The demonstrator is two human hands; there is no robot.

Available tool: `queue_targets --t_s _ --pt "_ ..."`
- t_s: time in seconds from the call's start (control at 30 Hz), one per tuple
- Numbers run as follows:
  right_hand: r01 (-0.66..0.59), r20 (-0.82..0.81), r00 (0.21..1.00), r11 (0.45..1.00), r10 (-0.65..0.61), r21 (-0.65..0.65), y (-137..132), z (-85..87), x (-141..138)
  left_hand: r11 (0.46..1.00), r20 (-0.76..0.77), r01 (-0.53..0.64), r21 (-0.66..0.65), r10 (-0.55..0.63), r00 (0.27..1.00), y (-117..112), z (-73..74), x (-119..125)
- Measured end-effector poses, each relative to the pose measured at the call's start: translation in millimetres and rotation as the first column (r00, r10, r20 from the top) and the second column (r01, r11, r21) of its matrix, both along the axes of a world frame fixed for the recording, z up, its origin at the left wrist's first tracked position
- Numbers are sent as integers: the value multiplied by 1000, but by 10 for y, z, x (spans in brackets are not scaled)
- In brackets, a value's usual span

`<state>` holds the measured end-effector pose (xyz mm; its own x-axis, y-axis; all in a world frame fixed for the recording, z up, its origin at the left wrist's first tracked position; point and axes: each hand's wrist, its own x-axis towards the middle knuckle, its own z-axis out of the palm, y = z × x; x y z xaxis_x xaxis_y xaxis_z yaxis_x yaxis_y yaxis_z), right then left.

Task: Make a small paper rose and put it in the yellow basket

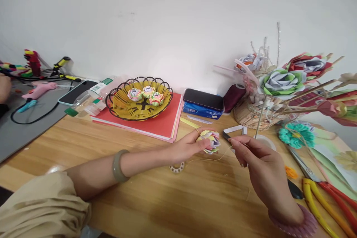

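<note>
Wire basket (139,98) rear left holds three small paper roses (146,94); over the wooden table (156,193), left hand (186,147), arm stretched rightward, grips one folded flower (212,142); one pale thread (212,159) sags to right hand (259,163), fingertips pinching it.

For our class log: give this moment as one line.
left hand: holds paper flower | right hand: pinches thread from flower

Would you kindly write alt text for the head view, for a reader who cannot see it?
Over a wooden table, the left hand holds a small paper flower while the right hand pinches a thin thread running toward it. Behind, a basket holds three more flowers, and a paper bouquet stands at right.
</note>
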<state>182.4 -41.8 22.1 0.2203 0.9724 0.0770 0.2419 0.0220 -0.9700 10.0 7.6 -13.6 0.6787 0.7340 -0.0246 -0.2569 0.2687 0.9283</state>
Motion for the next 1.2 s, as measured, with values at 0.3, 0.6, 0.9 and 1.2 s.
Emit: queue_targets --t_s 0.3,0.6,0.9,1.2 --pt "-137 245 963 987 113 84 6 -14 -23 974 98 61 -220 -40 994 -30 -83 42" --pt "-148 36 987 975 156 -168 40 47 -28 967 116 104 -233 -78 990 -5 -39 23" --pt "-193 -262 954 966 144 -171 59 -3 29 950 82 145 -276 -127 989 27 14 6" --pt "-269 2 962 955 272 -126 22 66 -51 961 60 131 -242 -120 991 24 -63 17"
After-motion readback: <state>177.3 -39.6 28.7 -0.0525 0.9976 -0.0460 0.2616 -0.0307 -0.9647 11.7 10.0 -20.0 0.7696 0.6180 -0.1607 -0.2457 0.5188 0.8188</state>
